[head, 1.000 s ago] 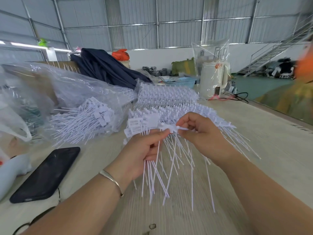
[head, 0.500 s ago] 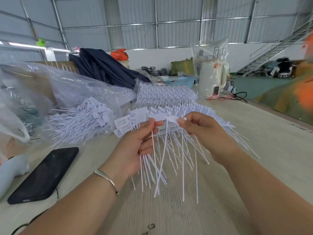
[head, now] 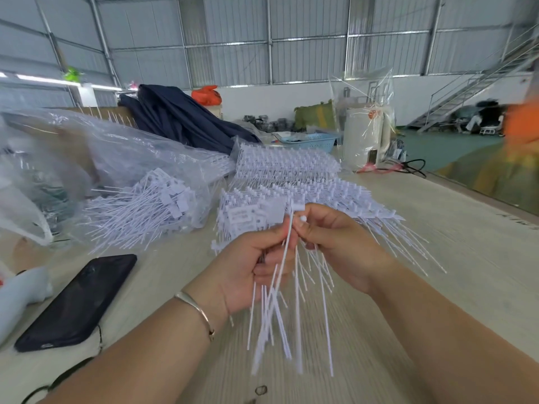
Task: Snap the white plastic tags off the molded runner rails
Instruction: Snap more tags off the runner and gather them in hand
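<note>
Pale wood counter point(head: 437, 258) carries everything, with the uncut runner rails point(head: 288, 166) stacked at the back, probably so they stay within reach. Clear bag point(head: 151, 170) on the left holds loose finished tags. Left hand point(head: 248, 269) is curled around a growing bundle of white plastic tags point(head: 253, 217), stems hanging down so they stay sorted. Right hand point(head: 335, 243) pinches a single tag point(head: 291, 225) right beside the bundle, looks like it's handing it over.
</note>
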Motion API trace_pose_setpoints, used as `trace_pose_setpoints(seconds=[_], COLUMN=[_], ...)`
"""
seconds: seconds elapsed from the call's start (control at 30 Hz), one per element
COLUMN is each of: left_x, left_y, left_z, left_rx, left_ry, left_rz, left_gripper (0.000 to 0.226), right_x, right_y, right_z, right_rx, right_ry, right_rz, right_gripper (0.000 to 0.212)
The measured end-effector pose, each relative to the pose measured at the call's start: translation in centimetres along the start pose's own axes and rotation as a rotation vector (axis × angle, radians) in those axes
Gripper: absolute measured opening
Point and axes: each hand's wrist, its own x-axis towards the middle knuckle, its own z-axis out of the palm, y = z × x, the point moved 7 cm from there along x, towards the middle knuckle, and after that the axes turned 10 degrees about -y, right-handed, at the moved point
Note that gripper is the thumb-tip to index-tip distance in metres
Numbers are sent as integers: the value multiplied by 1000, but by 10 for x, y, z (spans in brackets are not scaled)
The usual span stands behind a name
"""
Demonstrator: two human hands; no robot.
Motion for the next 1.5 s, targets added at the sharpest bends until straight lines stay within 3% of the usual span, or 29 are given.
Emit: trace_pose_setpoints(seconds=[0.1, 0.33, 0.4, 0.47, 0.53, 0.67, 0.87, 1.07, 1.17, 1.27, 1.33, 1.5], left_x=[-3, -7, -16, -30, -34, -32, -29, -32, -34, -23, -18, -17], left_y=[3, 19, 31, 46, 53, 55, 50, 46, 50, 40, 34, 27], left_z=[-5, -14, -30, -42, -46, -42, -47, -45, -62, -57, -53, -58], left_rx=[60, 51, 227, 579, 742, 858, 747, 670, 486, 334, 320, 303], left_ry=[38, 117, 330, 617, 702, 663, 551, 183, 236, 216, 238, 392], left_rz=[-17, 168, 235, 255, 269, 284, 161, -119, -38, 36, 49, 66], left_gripper=[28, 28, 28, 24, 38, 48, 21, 21, 20, 13, 7, 33], right_x=[-1, -2, -5, -7, -8, -9, -9, -15, -20, -16, -11, -5], right_y=[0, -11, -11, -8, -6, -8, -6, -8, -9, -4, -1, 8], right_z=[-3, -15, -31, -42, -45, -46, -51, -62, -78, -72, -62, -42], right_rx=[6, 52, 74, 12, -107, -207, -187, -81, 42, 12, -22, -37], right_ry=[28, 39, 119, 186, 216, 214, 129, 95, 192, 213, 195, 109], right_rz=[11, 0, 14, 60, 102, 109, 193, 240, 163, 134, 136, 161], right_gripper=[47, 23, 27, 34, 31, 16, 18, 29, 25, 33, 9, 13])
